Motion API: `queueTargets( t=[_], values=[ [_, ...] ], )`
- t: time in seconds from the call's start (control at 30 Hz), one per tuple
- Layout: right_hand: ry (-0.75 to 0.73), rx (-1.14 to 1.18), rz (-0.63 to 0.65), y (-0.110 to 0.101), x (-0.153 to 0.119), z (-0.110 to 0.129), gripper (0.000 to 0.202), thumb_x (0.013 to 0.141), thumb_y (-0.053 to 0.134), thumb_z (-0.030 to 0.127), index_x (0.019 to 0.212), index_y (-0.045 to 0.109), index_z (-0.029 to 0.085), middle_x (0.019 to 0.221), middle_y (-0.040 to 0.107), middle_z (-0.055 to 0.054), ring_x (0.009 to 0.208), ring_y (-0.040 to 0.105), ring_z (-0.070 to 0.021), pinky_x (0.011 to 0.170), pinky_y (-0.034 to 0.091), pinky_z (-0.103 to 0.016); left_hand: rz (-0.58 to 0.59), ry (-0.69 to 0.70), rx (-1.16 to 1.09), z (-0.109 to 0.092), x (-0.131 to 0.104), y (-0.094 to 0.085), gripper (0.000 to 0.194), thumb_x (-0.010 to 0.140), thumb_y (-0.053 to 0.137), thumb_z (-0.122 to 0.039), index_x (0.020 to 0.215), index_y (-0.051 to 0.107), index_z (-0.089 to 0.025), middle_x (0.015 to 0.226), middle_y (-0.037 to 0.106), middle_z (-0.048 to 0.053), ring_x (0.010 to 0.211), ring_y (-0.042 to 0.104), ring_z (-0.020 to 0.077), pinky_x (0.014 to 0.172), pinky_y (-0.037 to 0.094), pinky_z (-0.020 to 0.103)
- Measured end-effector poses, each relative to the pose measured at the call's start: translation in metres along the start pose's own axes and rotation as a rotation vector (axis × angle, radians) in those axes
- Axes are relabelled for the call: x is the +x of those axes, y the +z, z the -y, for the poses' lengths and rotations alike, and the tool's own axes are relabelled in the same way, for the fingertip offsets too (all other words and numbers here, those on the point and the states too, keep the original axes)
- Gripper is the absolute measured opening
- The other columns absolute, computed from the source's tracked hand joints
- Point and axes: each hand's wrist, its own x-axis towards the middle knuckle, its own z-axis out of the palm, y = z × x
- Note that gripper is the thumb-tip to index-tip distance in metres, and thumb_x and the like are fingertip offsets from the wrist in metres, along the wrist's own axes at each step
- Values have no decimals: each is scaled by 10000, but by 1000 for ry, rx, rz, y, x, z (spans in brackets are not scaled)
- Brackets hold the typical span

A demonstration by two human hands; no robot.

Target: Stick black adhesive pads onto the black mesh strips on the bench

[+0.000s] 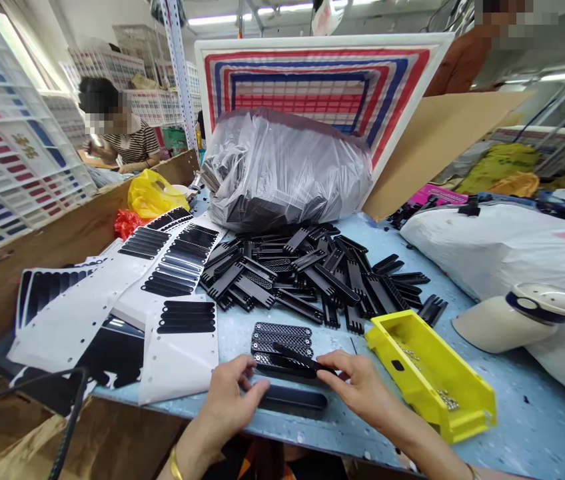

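Right hand (360,383) has a narrow pinch, thumb against fingers, on one end of a thin, dark, elongated strip (295,355); strip is tilted over a short stack of dark grey slats with a mesh pattern (281,337), on the light-blue tabletop (362,437) between the hands. Left hand (232,393): thumb and forefinger parted at the left ends of the slats, nothing seen pinched; can't tell whether the fingertips touch. Plain black bar with rounded ends (292,400) lies on the near side, left thumb by its left end. Risks, my read: the strip is held at one end only, so the free end could swing or land skewed, and a low pass could knock the slats out of line. Left thumb moving toward the body could push the plain bar toward the near table edge. Bright yellow open plastic bin (410,387) sits just beyond the right forearm; an elbow bump could jolt the small shiny metal pieces (447,400) inside. Loose heap of black slotted plastic parts (257,290) is near the slats on the far side; a slide there could mix parts. White backing sheet with black strips (177,360) is beside the left hand, easy to snag with a sleeve or wrist.
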Motion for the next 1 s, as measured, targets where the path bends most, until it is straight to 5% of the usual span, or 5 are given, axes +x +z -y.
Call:
queueTargets(
  t=[0.13,0.3,0.63,1.0],
  values=[
    [-8,-65,56,6,-1,1,340,808,521,384,941,753,174,945,746,-102,867,674,-268,747,525,-367,48,63,22,1,-10,1,362,569,746,-247,924,713,-188,842,698,47,731,599,192,675,466,266],
    [-28,-97,80,10,0,-2,339,820,510,380,959,745,180,958,742,-99,872,673,-259,772,529,-369,-23,-13,19,13,5,0,257,749,562,-283,924,700,-156,624,601,7,550,531,147,583,424,255],
    [-127,-206,67,18,10,2,259,834,546,294,951,755,196,904,745,-89,839,687,-260,774,528,-371,-9,15,60,9,20,1,175,739,551,-228,835,683,-164,545,525,-27,520,490,140,572,364,254],
    [-186,-320,82,21,14,8,263,855,526,267,976,750,199,888,742,-70,813,694,-243,740,528,-328,-11,-24,-111,12,20,1,312,703,553,-261,924,731,-133,593,569,-5,538,514,139,577,403,256]
  ],
)
